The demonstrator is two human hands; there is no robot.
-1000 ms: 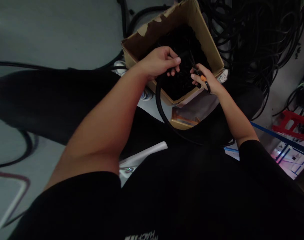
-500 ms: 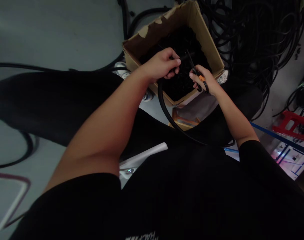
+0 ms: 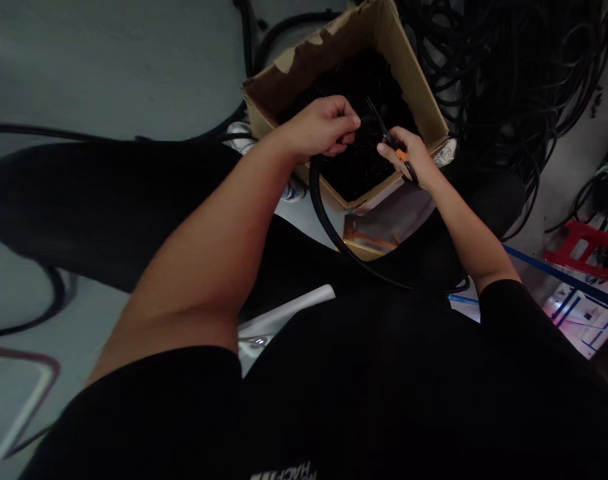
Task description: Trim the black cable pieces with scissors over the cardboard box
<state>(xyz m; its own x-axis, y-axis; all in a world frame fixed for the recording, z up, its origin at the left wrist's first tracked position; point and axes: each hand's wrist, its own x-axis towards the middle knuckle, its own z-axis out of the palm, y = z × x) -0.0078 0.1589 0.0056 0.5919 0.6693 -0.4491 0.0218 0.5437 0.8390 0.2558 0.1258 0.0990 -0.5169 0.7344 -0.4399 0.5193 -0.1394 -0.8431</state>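
My left hand [image 3: 331, 127] is closed in a pinch above the cardboard box, gripping a thick black cable [image 3: 327, 223]. From under that hand the cable curves down over the box's near rim and across my lap. Its end is hidden by my fingers or lost against the dark contents. To the right, my right hand [image 3: 413, 157] is wrapped round scissors [image 3: 379, 119] with black and orange handles. Their blades point up and left, close together, a short way from my left fingertips. Below both hands, the cardboard box [image 3: 419, 87] holds a heap of small black pieces.
A large tangle of black cables [image 3: 514, 87] lies right of the box. More black cable [image 3: 39, 133] runs over the floor at left. My legs flank the box. A red plastic frame [image 3: 587, 253] stands far right, and a white object [image 3: 294, 307] lies by my lap.
The black length that stuck out past my left fingers toward the scissors no longer shows. The scissor blades have come together. My left hand and the cable loop have shifted slightly left.
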